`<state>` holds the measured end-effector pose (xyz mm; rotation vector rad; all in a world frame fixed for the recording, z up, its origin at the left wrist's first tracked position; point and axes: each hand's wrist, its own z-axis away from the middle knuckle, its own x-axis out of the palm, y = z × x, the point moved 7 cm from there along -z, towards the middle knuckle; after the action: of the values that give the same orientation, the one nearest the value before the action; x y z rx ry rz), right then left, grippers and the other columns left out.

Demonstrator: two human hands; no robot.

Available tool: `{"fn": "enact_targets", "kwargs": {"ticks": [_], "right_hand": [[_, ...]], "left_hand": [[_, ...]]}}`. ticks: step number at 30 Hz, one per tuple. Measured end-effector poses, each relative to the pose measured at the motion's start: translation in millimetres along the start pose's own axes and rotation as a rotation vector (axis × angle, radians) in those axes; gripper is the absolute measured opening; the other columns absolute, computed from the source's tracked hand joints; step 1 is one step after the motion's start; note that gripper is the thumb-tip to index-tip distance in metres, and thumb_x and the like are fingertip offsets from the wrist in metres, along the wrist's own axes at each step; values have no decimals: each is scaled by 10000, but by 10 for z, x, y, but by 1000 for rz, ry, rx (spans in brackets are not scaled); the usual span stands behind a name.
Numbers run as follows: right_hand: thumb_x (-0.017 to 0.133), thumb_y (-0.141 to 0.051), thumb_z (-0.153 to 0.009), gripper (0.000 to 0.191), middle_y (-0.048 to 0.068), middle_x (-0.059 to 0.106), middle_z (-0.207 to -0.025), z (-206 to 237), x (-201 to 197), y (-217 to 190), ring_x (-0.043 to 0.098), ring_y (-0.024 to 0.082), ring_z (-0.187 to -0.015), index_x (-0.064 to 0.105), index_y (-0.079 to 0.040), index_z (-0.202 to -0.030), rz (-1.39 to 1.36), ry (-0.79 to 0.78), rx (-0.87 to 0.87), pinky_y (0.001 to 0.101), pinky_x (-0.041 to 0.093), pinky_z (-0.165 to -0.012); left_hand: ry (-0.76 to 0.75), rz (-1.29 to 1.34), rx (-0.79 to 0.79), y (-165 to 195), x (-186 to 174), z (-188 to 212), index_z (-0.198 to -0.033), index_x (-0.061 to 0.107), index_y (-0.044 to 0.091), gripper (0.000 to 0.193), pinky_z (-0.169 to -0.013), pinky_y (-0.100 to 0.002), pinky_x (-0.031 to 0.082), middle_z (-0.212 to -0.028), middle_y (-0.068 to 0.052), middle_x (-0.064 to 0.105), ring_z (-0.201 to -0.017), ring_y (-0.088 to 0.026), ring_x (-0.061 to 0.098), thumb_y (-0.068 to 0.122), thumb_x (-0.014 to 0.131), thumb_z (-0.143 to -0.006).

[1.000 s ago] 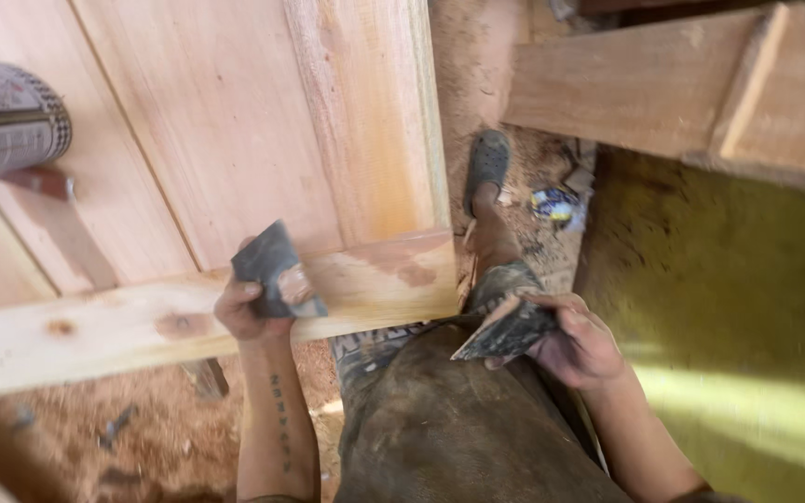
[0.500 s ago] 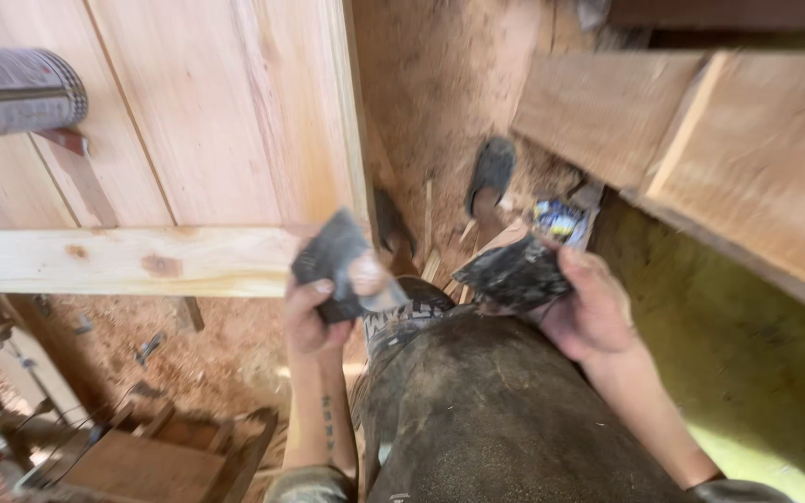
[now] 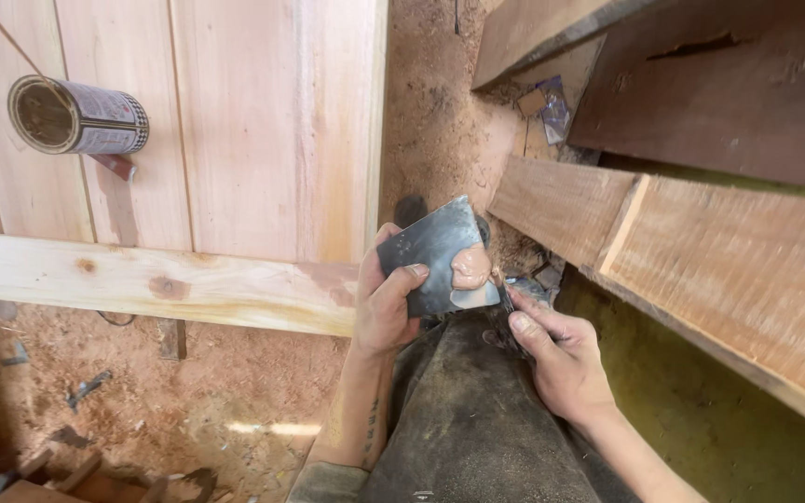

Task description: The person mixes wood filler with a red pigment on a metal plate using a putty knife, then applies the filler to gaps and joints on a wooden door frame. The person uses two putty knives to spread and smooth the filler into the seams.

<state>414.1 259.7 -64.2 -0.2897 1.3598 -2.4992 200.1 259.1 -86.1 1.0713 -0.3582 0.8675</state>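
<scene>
- We have lifted the left hand (image 3: 386, 303) and its dark scraper (image 3: 435, 253) off the cross board (image 3: 142, 284).
- A lump of pinkish filler (image 3: 470, 267) now sits on that blade.
- The right hand (image 3: 556, 359) has closed in beneath it; its own scraper appears mostly hidden.

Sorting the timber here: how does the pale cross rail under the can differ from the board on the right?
The pale cross rail is light yellowish with knots; the board on the right is darker, reddish brown. The rail lies level across the door panel; the board slants down to the right. The rail's end sits beside the left hand; the board lies apart from the right hand. Both are sawn wood.
</scene>
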Motion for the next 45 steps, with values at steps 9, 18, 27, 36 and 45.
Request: {"fn": "enact_targets", "kwargs": {"ticks": [9, 18, 27, 36, 45], "right_hand": [[662, -160, -929, 412, 127, 692, -1372, -915, 425, -895, 667, 241, -1162, 677, 8, -1305, 355, -26, -11, 361, 518, -982], [544, -270, -1016, 497, 259, 701, -1180, -1676, 538, -1889, 730, 389, -980, 576, 117, -1327, -585, -27, 174, 660, 617, -797], [585, -202, -1015, 429, 258, 736, -1126, -2109, 720, -1837, 704, 298, -975, 655, 158, -1239, -125, -236, 319, 466, 583, -833], [592, -158, -983, 331, 144, 763, -1137, -3000, 565, -2907, 717, 221, -1018, 683, 3, -1257, 786, -361, -320, 333, 549, -906], [616, -140, -920, 319, 160, 744, -1015, -4323, 533, -3754, 708, 290, -913, 705, -40, -1209, 1020, -575, -365, 366, 563, -773]], "left_hand": [[26, 213, 15, 796, 2, -1056, -1142, 531, -8, 335, -851, -325, 552, -1009, -97, 622, -921, -189, 632, -57, 571, -813], [-174, 137, -7, 1522, 25, -1821, -1059, 511, 43, 254, -732, -283, 529, -947, -55, 598, -835, -124, 601, -35, 574, -826], [-100, 188, 218, 1783, -108, -2088, -1082, 521, 43, 225, -785, -270, 506, -983, -45, 593, -883, -107, 582, -51, 576, -885], [82, 378, 208, 1900, -353, -2456, -1209, 560, -41, 398, -886, -358, 568, -1085, -130, 658, -982, -208, 665, -59, 575, -812], [172, 464, 398, 2076, -95, -3064, -1259, 562, -77, 482, -1024, -431, 543, -1183, -214, 679, -1105, -316, 683, -14, 614, -785]]}}
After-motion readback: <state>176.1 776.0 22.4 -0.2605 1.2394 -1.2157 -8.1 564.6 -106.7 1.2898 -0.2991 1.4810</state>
